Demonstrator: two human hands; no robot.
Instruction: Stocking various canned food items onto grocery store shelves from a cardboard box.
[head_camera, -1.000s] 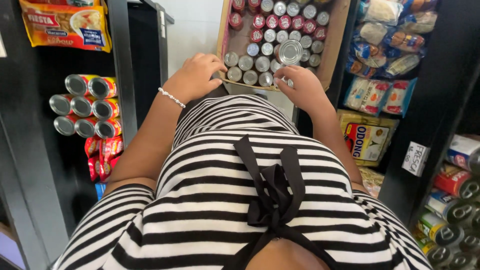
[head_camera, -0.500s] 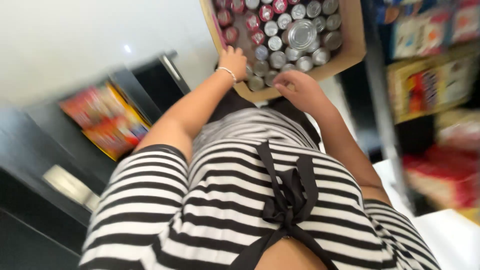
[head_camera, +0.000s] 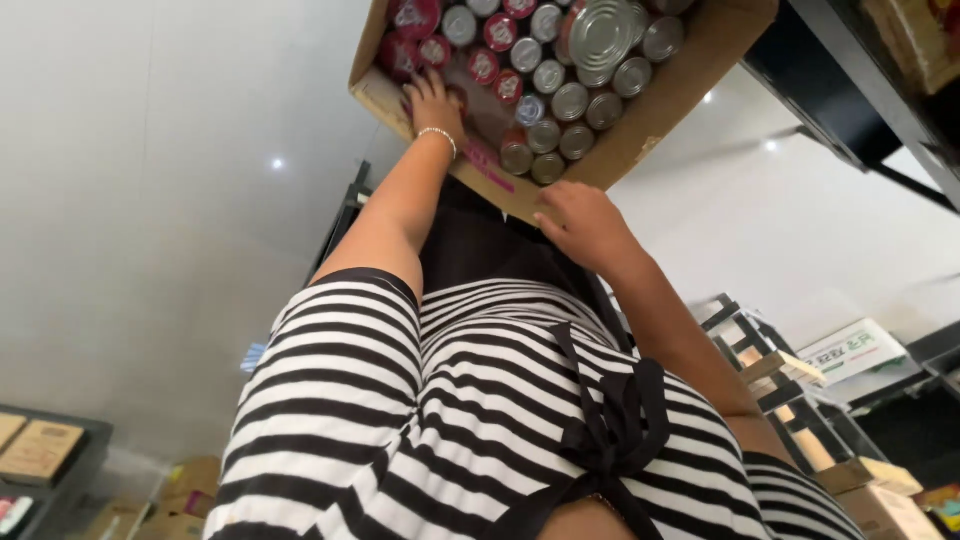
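Brown cardboard is gripped at two places. The left hand (head_camera: 432, 100), a beaded bracelet (head_camera: 438, 135) at its wrist, is laid inside the cardboard box (head_camera: 690, 70) near its corner, the fingers spread and resting on the red-lidded cans (head_camera: 415, 15); whether one can is actually pinched cannot be told. The right hand (head_camera: 583, 222) is curled over the near edge of the box, fingers partly closed on the rim, seemingly so that the tilted box is steadied while the other hand works among the tins. The box is held up ahead of the body, and it is packed with upright cans: small silver ones (head_camera: 555, 120) in rows, red tops toward the left, and one larger silver can (head_camera: 600, 32) lying on top of them. A striped black-and-white garment (head_camera: 400, 400) with a black bow (head_camera: 615, 430) fills the lower view. Beyond, a pale glossy floor (head_camera: 150, 200) is seen, with dark shelving (head_camera: 860, 90) to the right, a white carton (head_camera: 850, 350) and more brown cartons (head_camera: 880, 495) stacked near it.
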